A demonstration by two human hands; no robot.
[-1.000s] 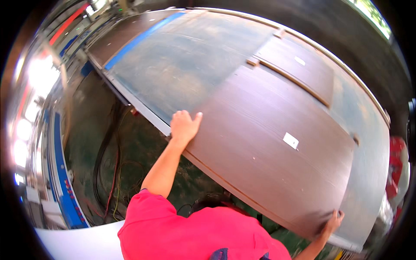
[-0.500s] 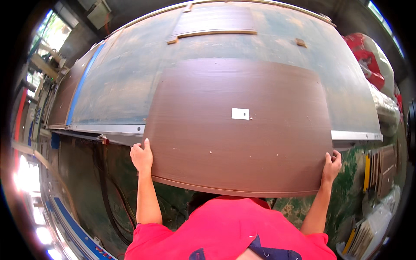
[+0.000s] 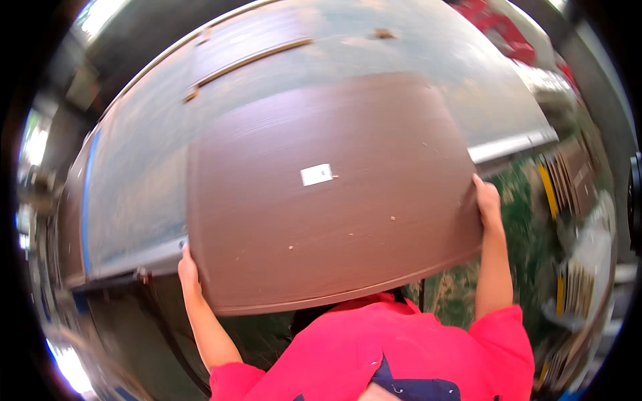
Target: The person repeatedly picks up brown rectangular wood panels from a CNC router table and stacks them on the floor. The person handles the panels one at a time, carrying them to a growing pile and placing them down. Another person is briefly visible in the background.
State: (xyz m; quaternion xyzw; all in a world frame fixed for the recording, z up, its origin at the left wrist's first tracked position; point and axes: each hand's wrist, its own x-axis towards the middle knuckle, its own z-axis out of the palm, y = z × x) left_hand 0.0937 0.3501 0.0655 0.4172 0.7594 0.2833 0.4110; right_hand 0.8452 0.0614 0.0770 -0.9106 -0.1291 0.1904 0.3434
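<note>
A large brown board spans the space in front of me, its far part over the worktable and its near edge close to my body. My left hand grips its left edge, fingers out of sight underneath. At the opposite edge, my right hand holds on the same way. A small white label sits near the board's middle, and a few pale chips are scattered on its face.
The blue-grey worktable has a metal front rail. Toward its far side lie another brown panel and a small wooden block. Stacked boards stand on the right, below red and white wrapped bundles.
My view has turned, so the table appears tilted and shifted left. The board has swung with my hands, its right side now higher in view. Both hands keep their hold.
</note>
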